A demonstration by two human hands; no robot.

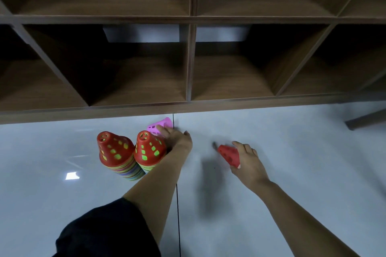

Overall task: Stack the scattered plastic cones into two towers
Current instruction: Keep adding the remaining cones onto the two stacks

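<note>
Closest to the camera is a black fabric sleeve (104, 231) on the left arm, which runs up and away across the glossy pale tiled floor (292, 173) to the left hand (177, 137). That hand lies on a pink perforated plastic cone (160, 125) tipped on its side just before the foot of the dark wooden cubby shelf (188, 108). Its fingers rest across the cone's wall and the thumb sticks out to the right; motion blur hides whether the fingers have curled round it. The pink cone lies with its long axis roughly left to right. Its wide mouth seems to face right and its narrow top points left, towards the towers. It sits directly behind the right tower of nested plastic cones with a red cap (149, 150), very near it or touching. The matching left tower of nested cones (114, 152) stands just beside that one. The right hand (248, 162) is well apart on the other side of the dark floor seam (178, 215). Its fingers are wrapped round the wide end of a red perforated plastic cone (228, 154), held off the floor with the tip aimed up and left. Judging from this, the left hand is much the nearer to both the pink cone and the right tower, so the pink cone needs righting and only a short carry back towards the person. The red cone has the longer way to go.
</note>
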